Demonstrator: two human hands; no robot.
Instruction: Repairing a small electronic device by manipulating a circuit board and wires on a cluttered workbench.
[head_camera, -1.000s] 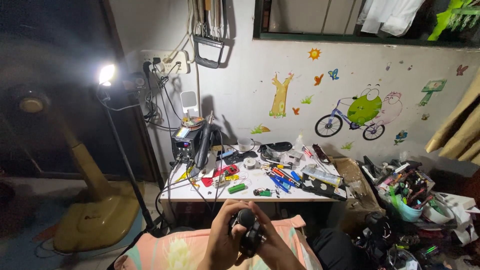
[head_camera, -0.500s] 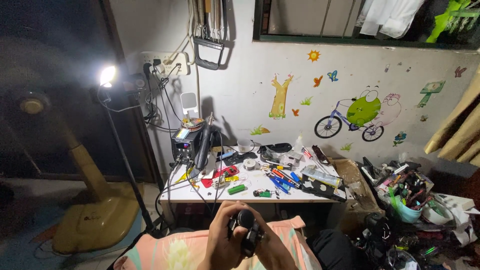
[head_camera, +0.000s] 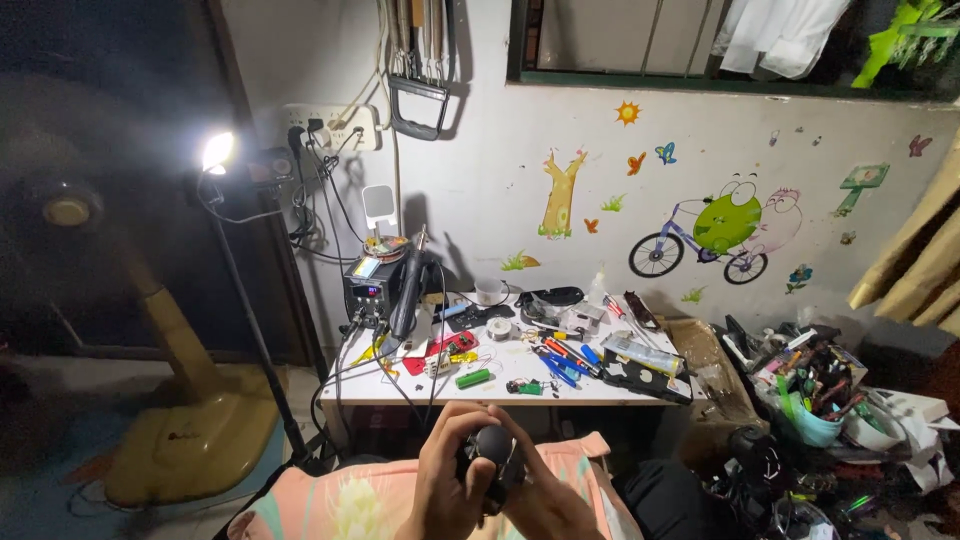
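Both my hands meet at the bottom middle of the head view, over a peach flowered cushion (head_camera: 350, 505). My left hand (head_camera: 447, 482) and my right hand (head_camera: 545, 495) are both wrapped around a small black device (head_camera: 493, 452) with a rounded top. Their fingers cover most of it, so its exact shape is hidden. Just beyond the hands stands a low white table (head_camera: 400, 388) crowded with small tools.
On the table sit a soldering station (head_camera: 368, 285), red and green small parts, blue-handled tools and a black tray (head_camera: 645, 375). A lit lamp (head_camera: 216, 152) on a stand is at left, a yellow fan base (head_camera: 185, 440) on the floor, clutter and a box (head_camera: 705, 370) at right.
The view has shifted slightly. My hands stay together on the black device at the bottom centre, with only small turning movements.
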